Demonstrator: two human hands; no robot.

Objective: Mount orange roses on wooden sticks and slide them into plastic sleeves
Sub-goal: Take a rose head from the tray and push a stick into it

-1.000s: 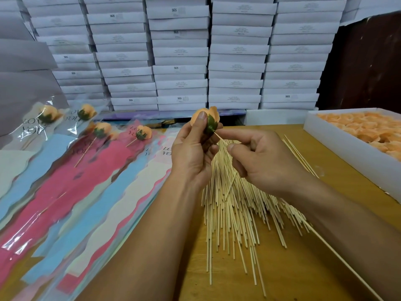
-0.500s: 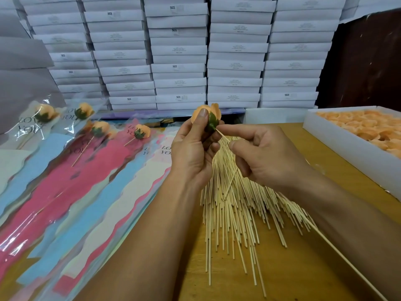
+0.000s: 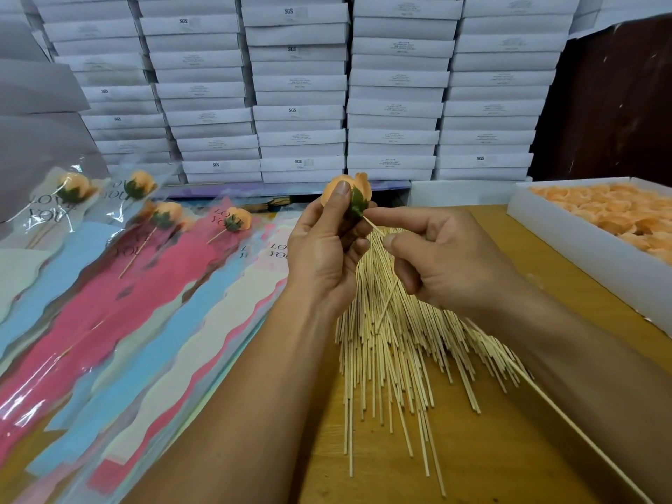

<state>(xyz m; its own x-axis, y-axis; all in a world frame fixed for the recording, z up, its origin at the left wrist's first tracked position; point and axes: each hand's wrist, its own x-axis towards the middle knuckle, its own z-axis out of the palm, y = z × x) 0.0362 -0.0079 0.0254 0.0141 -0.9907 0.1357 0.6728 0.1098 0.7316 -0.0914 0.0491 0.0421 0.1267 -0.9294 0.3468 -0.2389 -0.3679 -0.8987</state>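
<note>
Pinching an orange rose [image 3: 343,192] between thumb and curled fingers, the left hand [image 3: 323,256] holds the bloom above the far middle of the table [image 3: 509,449], with its green leaf base turned toward the right hand [image 3: 447,260]. The right hand's thumb and forefinger pinch a thin stick [image 3: 372,225] whose tip meets the rose's base; the rest of that stick runs under the palm and out along the forearm toward the near right corner. Below both hands a fanned pile of sticks [image 3: 392,358] lies on the table's middle, spreading toward the near edge. Along the left edge lie overlapping plastic sleeves [image 3: 120,321] in pink, blue and cream, and four of them at the far left hold mounted roses [image 3: 238,220]. At the right edge sits a white tray [image 3: 582,256] filled with loose orange roses. Stacked white boxes [image 3: 298,85] rise behind the far edge.
</note>
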